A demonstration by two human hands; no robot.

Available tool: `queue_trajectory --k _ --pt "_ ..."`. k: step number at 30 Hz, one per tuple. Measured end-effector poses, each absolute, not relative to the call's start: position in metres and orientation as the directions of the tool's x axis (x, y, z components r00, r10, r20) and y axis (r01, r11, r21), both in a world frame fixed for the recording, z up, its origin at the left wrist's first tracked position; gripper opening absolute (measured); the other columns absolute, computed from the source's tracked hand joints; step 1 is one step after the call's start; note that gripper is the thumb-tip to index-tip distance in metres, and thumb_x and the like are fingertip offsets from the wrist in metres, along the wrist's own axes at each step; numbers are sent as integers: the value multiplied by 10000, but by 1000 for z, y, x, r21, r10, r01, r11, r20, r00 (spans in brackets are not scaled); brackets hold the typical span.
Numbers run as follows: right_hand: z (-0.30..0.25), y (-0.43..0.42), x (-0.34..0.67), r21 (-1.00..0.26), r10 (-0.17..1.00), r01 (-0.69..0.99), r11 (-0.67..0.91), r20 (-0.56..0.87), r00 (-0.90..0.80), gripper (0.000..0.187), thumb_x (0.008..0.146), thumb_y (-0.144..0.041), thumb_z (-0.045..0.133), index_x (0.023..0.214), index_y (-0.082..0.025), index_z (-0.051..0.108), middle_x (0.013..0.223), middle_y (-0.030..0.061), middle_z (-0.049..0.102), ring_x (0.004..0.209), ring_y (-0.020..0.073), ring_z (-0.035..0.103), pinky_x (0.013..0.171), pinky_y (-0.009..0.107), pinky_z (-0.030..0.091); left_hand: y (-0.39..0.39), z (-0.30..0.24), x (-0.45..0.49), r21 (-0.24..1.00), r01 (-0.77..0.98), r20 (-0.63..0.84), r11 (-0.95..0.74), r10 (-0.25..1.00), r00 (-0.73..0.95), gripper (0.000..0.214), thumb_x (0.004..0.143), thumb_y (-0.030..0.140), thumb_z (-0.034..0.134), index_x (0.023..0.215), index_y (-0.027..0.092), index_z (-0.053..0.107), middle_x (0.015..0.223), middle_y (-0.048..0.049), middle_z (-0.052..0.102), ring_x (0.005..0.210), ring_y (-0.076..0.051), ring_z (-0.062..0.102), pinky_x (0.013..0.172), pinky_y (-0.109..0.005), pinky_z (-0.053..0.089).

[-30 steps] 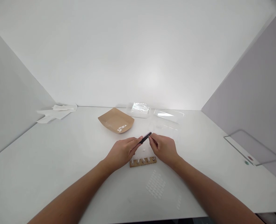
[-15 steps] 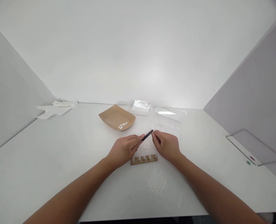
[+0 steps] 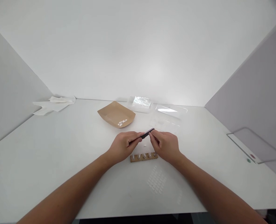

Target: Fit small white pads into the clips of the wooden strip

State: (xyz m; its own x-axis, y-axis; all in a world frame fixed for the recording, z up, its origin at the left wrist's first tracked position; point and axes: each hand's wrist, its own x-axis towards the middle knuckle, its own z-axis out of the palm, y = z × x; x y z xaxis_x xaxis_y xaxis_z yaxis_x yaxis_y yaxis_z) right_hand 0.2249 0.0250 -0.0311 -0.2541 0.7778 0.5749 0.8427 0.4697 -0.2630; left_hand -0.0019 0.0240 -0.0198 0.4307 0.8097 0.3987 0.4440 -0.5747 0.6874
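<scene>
My left hand [image 3: 124, 145] is closed round one end of a dark, narrow nail file [image 3: 146, 133], which slants up to the right. At its far end my right hand [image 3: 165, 143] is pinched, thumb and fingertips touching the file; anything small between those fingers is hidden. Just below the hands lies a brown strip [image 3: 142, 159] with several clear nail tips [image 3: 144, 156] standing in a row. One small white piece [image 3: 145, 145] rests on the table between that strip and the file.
Behind my hands stands a brown paper tray [image 3: 112, 113] holding small white pieces [image 3: 122, 122]. Clear plastic packs [image 3: 141, 103] and a clear lid [image 3: 168, 111] lie behind. White tissues [image 3: 56, 104] are at left, a wire frame [image 3: 242, 149] at right. A sheet of clear tabs [image 3: 156, 180] lies in front.
My right fingers have shifted slightly left along the file and now overlap its far end. The file has tilted a little flatter. The view has shifted slightly.
</scene>
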Motion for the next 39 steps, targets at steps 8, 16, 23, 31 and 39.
queue_trajectory --k 8,16,23,31,39 --pt "-35 24 220 -186 764 866 464 580 -285 373 1019 -276 491 658 -190 456 496 -59 454 491 98 251 530 257 161 21 -20 0 725 452 385 -520 850 359 289 1024 246 606 1248 280 784 853 8 800 725 -122 730 643 -204 545" --pt "-30 20 214 -248 782 852 462 567 -259 358 1014 -274 504 665 -191 495 507 -56 481 499 94 287 536 256 177 21 -19 3 747 414 404 -521 849 340 286 1015 230 615 1237 275 789 868 2 802 719 -118 713 618 -201 534" --pt "-31 21 209 -268 787 859 436 577 -219 350 1001 -272 521 661 -191 500 509 -59 467 497 92 293 523 259 167 17 -12 6 796 420 327 -437 893 310 280 1018 281 599 1225 260 787 1000 -31 805 780 -141 722 553 -190 501" --pt "-26 21 213 -303 806 848 434 552 -216 391 1018 -302 491 648 -190 435 505 -55 432 487 88 304 516 260 174 16 -8 7 775 464 295 -428 895 334 272 994 231 583 1195 254 764 767 18 701 624 -98 622 536 -182 453" --pt "-23 22 213 -246 776 872 424 595 -210 396 1020 -293 480 642 -188 429 496 -49 422 483 88 300 516 262 171 14 -9 9 855 378 258 -356 923 285 271 990 351 674 1228 284 787 784 11 723 645 -115 694 552 -194 532"
